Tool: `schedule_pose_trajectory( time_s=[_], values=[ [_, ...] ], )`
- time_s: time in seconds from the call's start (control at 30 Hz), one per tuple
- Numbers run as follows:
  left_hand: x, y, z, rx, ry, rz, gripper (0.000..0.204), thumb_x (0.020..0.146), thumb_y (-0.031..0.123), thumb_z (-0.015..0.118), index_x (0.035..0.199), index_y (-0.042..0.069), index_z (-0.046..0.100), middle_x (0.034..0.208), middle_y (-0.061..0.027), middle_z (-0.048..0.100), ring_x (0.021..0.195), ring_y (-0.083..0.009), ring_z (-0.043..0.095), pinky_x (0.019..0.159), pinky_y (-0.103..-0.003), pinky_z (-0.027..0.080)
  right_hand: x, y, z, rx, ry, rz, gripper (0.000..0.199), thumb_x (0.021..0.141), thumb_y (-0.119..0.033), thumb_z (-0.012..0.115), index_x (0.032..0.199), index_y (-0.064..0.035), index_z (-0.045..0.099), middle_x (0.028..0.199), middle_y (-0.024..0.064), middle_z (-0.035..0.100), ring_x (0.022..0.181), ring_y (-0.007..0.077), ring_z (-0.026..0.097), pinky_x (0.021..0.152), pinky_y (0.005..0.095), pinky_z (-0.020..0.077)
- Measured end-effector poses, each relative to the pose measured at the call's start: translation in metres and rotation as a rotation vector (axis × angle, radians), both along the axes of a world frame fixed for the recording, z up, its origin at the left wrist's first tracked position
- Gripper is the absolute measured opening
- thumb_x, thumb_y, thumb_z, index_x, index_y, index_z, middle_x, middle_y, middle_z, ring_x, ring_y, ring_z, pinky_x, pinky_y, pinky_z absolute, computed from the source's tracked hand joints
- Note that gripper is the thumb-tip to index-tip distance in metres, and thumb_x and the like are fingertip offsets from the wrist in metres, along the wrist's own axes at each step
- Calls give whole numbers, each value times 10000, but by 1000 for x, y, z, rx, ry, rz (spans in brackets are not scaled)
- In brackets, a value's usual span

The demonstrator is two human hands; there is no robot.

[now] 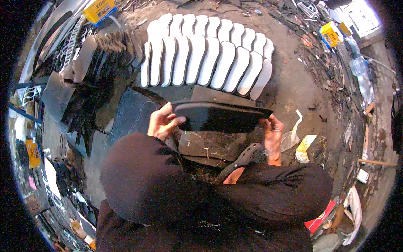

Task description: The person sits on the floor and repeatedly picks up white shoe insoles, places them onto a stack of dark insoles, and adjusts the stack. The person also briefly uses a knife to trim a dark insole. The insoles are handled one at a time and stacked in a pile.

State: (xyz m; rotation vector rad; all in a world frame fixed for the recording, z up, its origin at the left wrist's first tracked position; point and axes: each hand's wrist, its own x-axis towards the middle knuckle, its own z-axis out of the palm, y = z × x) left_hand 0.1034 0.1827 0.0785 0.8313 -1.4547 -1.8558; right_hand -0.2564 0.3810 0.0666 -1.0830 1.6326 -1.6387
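Observation:
Between my two hands is a long, black, sole-shaped piece (220, 116), held level above a dark block (210, 145). My left hand (163, 121) grips its left end with the thumb in front. Its right end is pinched by my right hand (273, 132), with the fingers partly hidden behind the edge. Beyond the piece, white-faced shoe soles (197, 61) stand leaning in two curved rows on the floor. To the left of my left hand lies a dark sheet (136, 111) with pale outlines drawn on it.
Stacked dark cut pieces (105, 54) stand at the far left. A grey clog (245, 159) is on my foot below the block. Scraps and shavings (323, 84) litter the right side, with a yellowish scrap (305, 148) near my right hand. A yellow-and-blue box (331, 34) sits at the far right.

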Motion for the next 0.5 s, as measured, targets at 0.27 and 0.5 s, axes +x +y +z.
schedule_pose_trajectory(
  time_s=[0.27, 0.5],
  values=[
    [8, -10, 20, -1067, 0, 268, 493, 734, -79, 662, 1180, 61, 816, 1300, -177, 715, 1305, -397, 649, 1163, -564, 469, 17, -42, 58, 22, -145, 70, 694, 1004, -404, 749, 1569, -74, 518, 1470, 161, 625, 1274, 259, 641, 1014, 400, 552],
    [26, 8, -17, -1319, -120, 7, 402, 839, 203, 740, 1225, 127, 819, 1413, -183, 674, 1391, -421, 584, 1198, -639, 408, 14, -62, 40, 149, -669, 151, 516, 1025, -493, 717, 1322, -72, 682, 1155, 45, 767, 1025, 146, 724, 903, 338, 585]
  ],
)
